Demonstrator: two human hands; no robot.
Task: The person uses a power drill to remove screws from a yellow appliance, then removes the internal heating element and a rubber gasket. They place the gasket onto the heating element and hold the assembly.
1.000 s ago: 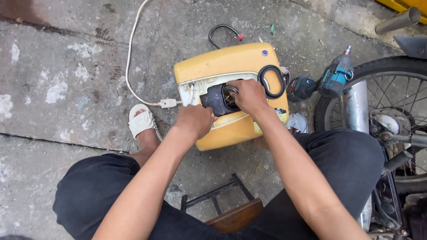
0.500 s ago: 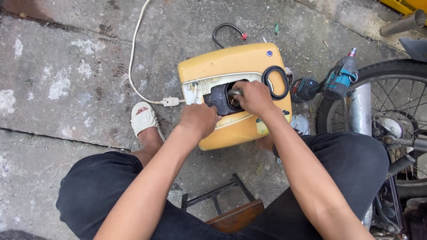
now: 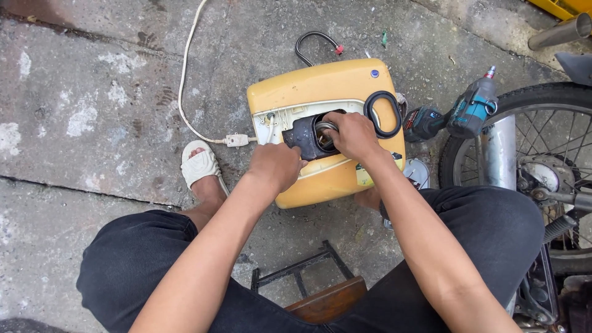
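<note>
Small round blue label — top of the yellow casing — right corner

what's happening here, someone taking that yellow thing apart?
A person seated over a yellow appliance housing lying on the concrete ground has both hands at its opening. The left hand holds a dark plate-like part at the opening's edge; the right hand has its fingers on a round metal fitting inside. A black rubber ring lies on the housing. A cordless driver lies beside a motorbike wheel.
</note>
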